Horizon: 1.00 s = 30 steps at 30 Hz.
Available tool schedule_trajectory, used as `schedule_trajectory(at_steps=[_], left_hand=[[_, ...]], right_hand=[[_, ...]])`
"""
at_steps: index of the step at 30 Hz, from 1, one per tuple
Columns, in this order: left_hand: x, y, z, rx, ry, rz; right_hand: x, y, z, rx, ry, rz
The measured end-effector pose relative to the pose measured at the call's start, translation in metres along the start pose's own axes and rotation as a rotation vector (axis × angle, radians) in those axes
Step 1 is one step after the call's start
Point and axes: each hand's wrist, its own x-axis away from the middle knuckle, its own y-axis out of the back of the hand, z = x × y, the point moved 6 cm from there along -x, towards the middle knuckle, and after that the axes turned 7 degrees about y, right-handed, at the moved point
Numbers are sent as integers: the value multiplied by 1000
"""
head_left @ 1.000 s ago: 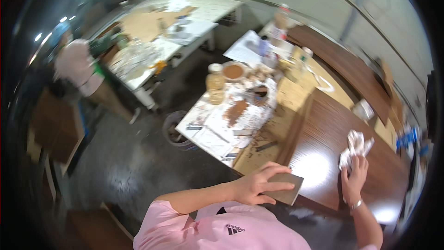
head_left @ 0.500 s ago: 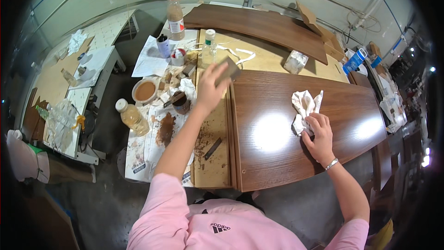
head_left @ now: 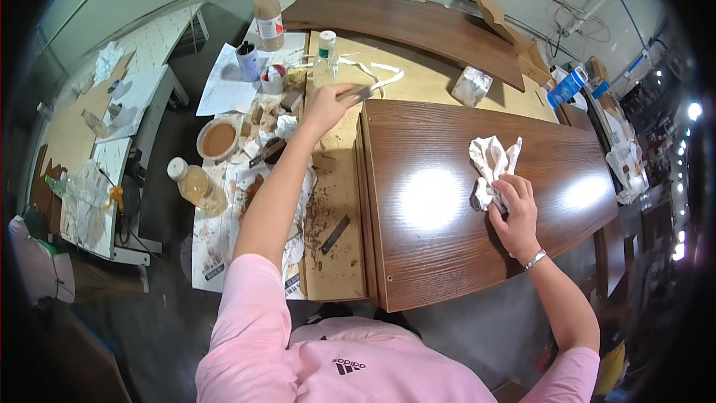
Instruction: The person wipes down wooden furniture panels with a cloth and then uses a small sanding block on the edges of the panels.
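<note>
Bench by dark panel | our left hand pinched a block at panel's far-left corner, lying crosswise | right hand clutched a rag mid-panel.

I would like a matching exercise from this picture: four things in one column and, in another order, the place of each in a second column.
Things:
1. white rag
2. small dark block
3. bottle of yellowish liquid
4. round bowl of brown paste

Places:
A. held in the left hand, over the pale board
B. lying on its side at the left edge of the messy paper
C. under the right hand, on the glossy brown panel
D. standing on the paper, beyond the lying bottle

Pairs: 1-C, 2-A, 3-B, 4-D
</note>
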Motion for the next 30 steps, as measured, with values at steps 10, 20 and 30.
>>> schedule_trajectory(at_steps=[10, 20, 30], left_hand=[[119, -9, -34, 147, -371, -176], [351, 7, 11, 172, -363, -78], [341, 1, 3, 31, -513, -161]], right_hand=[[-4, -4, -2, 6, 28, -4], [4, -5, -4, 27, 38, -22], [6, -7, -3, 64, 41, -47]])
